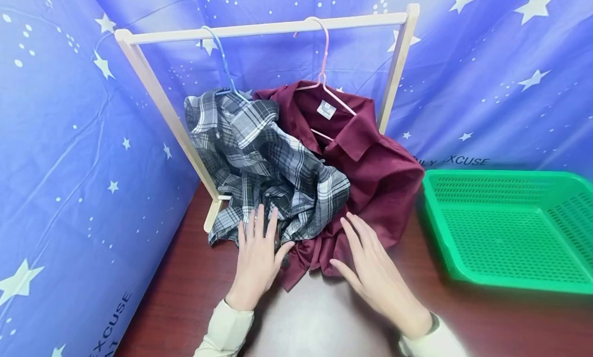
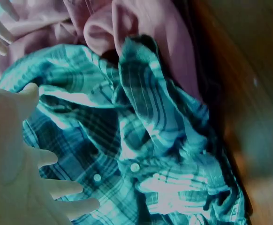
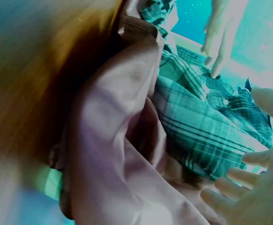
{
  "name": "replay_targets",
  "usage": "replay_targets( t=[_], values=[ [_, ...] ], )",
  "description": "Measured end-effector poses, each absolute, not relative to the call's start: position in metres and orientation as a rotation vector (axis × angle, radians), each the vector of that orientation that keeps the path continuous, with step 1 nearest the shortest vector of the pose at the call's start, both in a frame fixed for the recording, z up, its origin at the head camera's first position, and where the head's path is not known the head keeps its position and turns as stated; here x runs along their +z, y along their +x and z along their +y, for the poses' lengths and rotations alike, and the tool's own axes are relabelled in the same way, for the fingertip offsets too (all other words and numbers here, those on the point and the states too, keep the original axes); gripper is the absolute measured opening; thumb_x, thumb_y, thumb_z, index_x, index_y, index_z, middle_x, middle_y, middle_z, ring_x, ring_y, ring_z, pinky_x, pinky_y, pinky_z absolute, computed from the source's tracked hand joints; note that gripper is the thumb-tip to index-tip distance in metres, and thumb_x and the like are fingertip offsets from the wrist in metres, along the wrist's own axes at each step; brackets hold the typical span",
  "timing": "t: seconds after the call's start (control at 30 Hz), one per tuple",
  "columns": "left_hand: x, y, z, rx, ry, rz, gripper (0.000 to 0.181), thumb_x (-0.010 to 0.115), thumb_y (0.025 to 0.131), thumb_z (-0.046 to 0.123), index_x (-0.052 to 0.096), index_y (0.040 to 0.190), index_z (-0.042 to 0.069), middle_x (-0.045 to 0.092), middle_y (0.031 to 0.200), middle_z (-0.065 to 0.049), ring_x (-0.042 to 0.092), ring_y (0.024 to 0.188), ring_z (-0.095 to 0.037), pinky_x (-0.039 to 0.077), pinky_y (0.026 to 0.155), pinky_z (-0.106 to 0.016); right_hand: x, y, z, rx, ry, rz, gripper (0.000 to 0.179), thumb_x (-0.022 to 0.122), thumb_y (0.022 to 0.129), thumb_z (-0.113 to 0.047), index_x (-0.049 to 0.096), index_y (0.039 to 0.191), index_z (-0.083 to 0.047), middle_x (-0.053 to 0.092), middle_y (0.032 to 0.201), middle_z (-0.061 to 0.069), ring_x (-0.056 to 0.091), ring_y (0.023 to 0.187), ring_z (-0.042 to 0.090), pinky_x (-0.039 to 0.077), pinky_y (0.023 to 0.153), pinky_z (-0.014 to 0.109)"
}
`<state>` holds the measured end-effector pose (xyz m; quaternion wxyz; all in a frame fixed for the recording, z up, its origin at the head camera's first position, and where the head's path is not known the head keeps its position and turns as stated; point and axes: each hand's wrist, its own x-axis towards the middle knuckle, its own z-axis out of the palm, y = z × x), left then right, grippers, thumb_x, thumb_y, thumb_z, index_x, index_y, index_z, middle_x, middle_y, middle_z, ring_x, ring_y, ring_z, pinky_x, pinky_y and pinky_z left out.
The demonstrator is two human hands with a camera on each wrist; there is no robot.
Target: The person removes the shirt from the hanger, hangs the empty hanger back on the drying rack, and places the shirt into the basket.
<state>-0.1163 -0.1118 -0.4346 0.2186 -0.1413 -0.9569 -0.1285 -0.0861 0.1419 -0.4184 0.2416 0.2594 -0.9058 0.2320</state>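
Note:
A grey, black and white plaid shirt [image 1: 250, 135] hangs from a blue hanger [image 1: 226, 63], its lower part bunched on the table. Beside it a maroon shirt [image 1: 384, 176] with a white neck label hangs from a pink hanger [image 1: 326, 53], its hem gathered on the tabletop. My left hand [image 1: 257, 261], fingers spread and straight, is over the lower front of the plaid shirt. In the left wrist view, white buttons show on the plaid cloth [image 2: 136, 108]. My right hand [image 1: 370, 269] has extended fingers close by the maroon shirt's lower front. Neither hand grips cloth.
A wooden rack [image 1: 268, 29] carries both hangers. At the right, a green plastic basket [image 1: 500, 282] stands on the reddish-brown table [image 1: 162, 305]. Blue cloth with white stars [image 1: 69, 140] encloses the back and left side.

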Motion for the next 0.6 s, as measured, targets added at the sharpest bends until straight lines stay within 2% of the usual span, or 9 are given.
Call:
replay_targets(
  t=[0.17,0.3,0.6],
  values=[
    [-0.431,-0.123,-0.12,-0.373,-0.373,-2.639,0.079,0.063,0.093,0.045,0.03,0.156,0.01,0.031,0.157,-0.025,0.031,0.144,-0.044,0.024,0.114,-0.063,-0.409,-0.088,0.138,0.666,0.68,-2.477,0.075,0.042,0.1,-0.055,0.033,0.152,-0.002,0.035,0.155,0.016,0.037,0.14,0.03,0.019,0.12,0.026],
    [-0.429,-0.127,-0.125,-0.369,-0.376,-2.621,0.077,0.06,0.095,0.045,0.029,0.156,0.009,0.033,0.156,-0.026,0.033,0.143,-0.044,0.026,0.114,-0.062,-0.4,-0.09,0.135,0.698,0.667,-2.466,0.072,0.052,0.098,-0.047,0.033,0.152,-0.004,0.036,0.154,0.015,0.037,0.14,0.029,0.023,0.118,0.026],
    [-0.422,-0.137,-0.138,-0.396,-0.319,-2.59,0.076,0.061,0.095,0.042,0.031,0.153,0.003,0.033,0.154,-0.027,0.033,0.143,-0.041,0.023,0.116,-0.061,-0.388,-0.094,0.126,0.707,0.653,-2.464,0.073,0.062,0.093,-0.038,0.033,0.152,-0.006,0.036,0.154,0.015,0.037,0.14,0.03,0.034,0.113,0.039]
  ],
)
